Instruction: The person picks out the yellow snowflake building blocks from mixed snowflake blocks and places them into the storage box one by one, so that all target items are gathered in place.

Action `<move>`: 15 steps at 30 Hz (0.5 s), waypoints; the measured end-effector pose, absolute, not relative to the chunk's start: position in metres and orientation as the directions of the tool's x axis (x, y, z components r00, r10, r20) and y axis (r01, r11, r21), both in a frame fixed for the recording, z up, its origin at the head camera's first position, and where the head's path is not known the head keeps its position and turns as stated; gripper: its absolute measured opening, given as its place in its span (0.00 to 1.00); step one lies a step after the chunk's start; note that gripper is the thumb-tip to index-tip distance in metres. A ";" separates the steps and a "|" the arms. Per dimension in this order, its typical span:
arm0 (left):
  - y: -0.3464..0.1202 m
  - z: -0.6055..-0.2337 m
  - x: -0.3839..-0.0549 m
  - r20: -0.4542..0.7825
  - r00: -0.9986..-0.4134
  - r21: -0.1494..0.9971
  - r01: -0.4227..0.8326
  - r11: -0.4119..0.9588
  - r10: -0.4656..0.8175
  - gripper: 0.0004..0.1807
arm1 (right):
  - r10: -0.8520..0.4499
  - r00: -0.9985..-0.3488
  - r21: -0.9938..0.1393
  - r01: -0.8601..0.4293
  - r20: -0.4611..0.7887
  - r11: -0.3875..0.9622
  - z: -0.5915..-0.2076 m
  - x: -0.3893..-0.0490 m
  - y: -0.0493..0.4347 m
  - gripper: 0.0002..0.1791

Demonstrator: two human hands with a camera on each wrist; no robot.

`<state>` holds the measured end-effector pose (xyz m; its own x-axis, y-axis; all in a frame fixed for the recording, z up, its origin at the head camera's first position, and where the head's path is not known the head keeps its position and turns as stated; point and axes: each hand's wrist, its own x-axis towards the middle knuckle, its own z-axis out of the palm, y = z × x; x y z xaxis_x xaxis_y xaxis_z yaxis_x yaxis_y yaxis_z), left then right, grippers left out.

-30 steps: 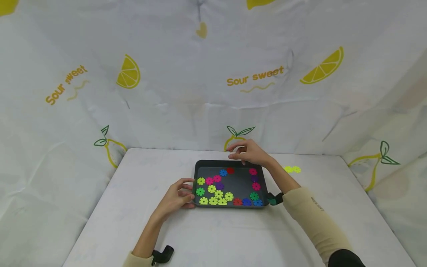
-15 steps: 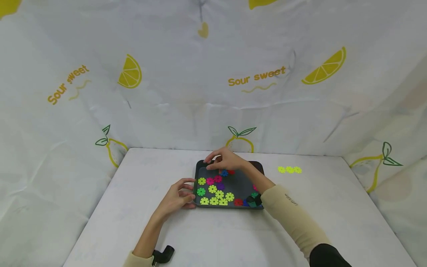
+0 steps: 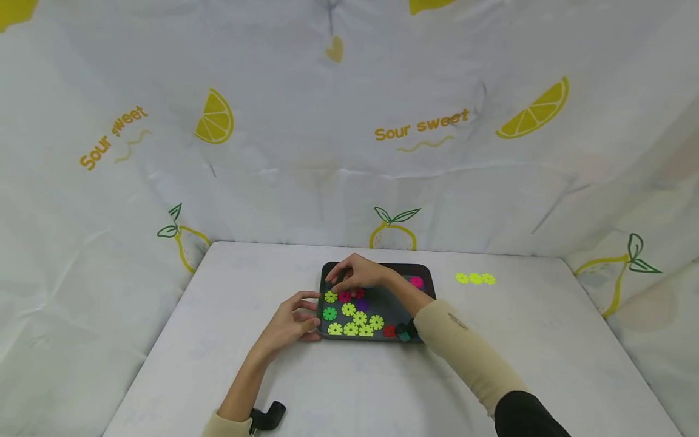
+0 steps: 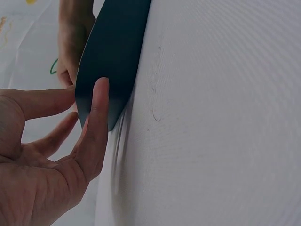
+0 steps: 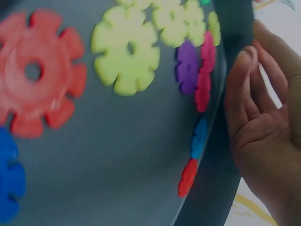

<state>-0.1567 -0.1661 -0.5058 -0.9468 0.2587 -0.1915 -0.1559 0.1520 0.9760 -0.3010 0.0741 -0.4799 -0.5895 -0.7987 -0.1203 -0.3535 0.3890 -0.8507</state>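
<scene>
A dark tray (image 3: 377,339) lies on the table with several flower-shaped plastic discs in it, among them a yellow disc (image 3: 330,297), a green disc (image 3: 329,314) and a purple disc (image 3: 361,305). My left hand (image 3: 292,318) holds the tray's left edge; in the left wrist view one finger lies along the outer wall and others meet the rim. Over the far left part of the tray is my right hand (image 3: 357,273), fingers bent and pointing down toward the corner. In the right wrist view its fingertips (image 5: 243,59) are beside the tray wall; I cannot tell whether they pinch anything.
Right of the tray, three yellow discs (image 3: 476,278) lie in a row on the white table (image 3: 546,340). A white cloth (image 3: 273,200) with lemon prints hangs behind. My right forearm crosses over the tray's right side and hides some discs.
My right hand has moved left and down from beyond the tray's far rim to its far left corner area. The blue and red discs at the far side are now hidden. My left hand stays put.
</scene>
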 end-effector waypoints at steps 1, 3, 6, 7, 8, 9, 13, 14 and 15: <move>-0.166 -0.506 -0.157 -0.192 -0.947 0.976 -0.156 0.152 0.259 0.35 | -0.800 -0.586 -0.851 -0.350 -0.128 0.393 -0.481 -0.302 0.074 0.18; -0.166 -0.506 -0.157 -0.190 -0.947 0.976 -0.155 0.152 0.260 0.35 | -0.802 -0.578 -0.848 -0.340 -0.153 0.407 -0.482 -0.304 0.073 0.18; -0.166 -0.506 -0.157 -0.186 -0.946 0.977 -0.149 0.154 0.265 0.35 | -0.804 -0.558 -0.841 -0.320 -0.205 0.437 -0.484 -0.305 0.071 0.19; -0.166 -0.506 -0.157 -0.185 -0.946 0.977 -0.148 0.155 0.266 0.35 | -0.805 -0.551 -0.837 -0.318 -0.219 0.445 -0.484 -0.306 0.070 0.19; -0.166 -0.506 -0.157 -0.184 -0.946 0.977 -0.146 0.155 0.266 0.35 | -0.806 -0.545 -0.832 -0.319 -0.230 0.453 -0.485 -0.306 0.069 0.19; -0.166 -0.506 -0.157 -0.184 -0.946 0.977 -0.146 0.155 0.266 0.35 | -0.807 -0.540 -0.828 -0.322 -0.238 0.460 -0.486 -0.306 0.068 0.19; -0.166 -0.507 -0.157 -0.185 -0.947 0.977 -0.148 0.153 0.264 0.35 | -0.807 -0.536 -0.818 -0.329 -0.249 0.471 -0.489 -0.308 0.067 0.20; -0.166 -0.507 -0.157 -0.186 -0.947 0.977 -0.149 0.152 0.264 0.35 | -0.805 -0.536 -0.816 -0.330 -0.252 0.475 -0.490 -0.308 0.066 0.20; -0.166 -0.507 -0.157 -0.187 -0.947 0.977 -0.151 0.151 0.262 0.35 | -0.804 -0.537 -0.814 -0.330 -0.255 0.478 -0.490 -0.308 0.066 0.21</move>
<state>-0.1568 -0.1662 -0.5069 -0.9469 0.2617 -0.1869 -0.1511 0.1511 0.9769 -0.3080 0.0658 -0.4898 -0.5370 -0.8042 -0.2549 -0.3301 0.4783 -0.8138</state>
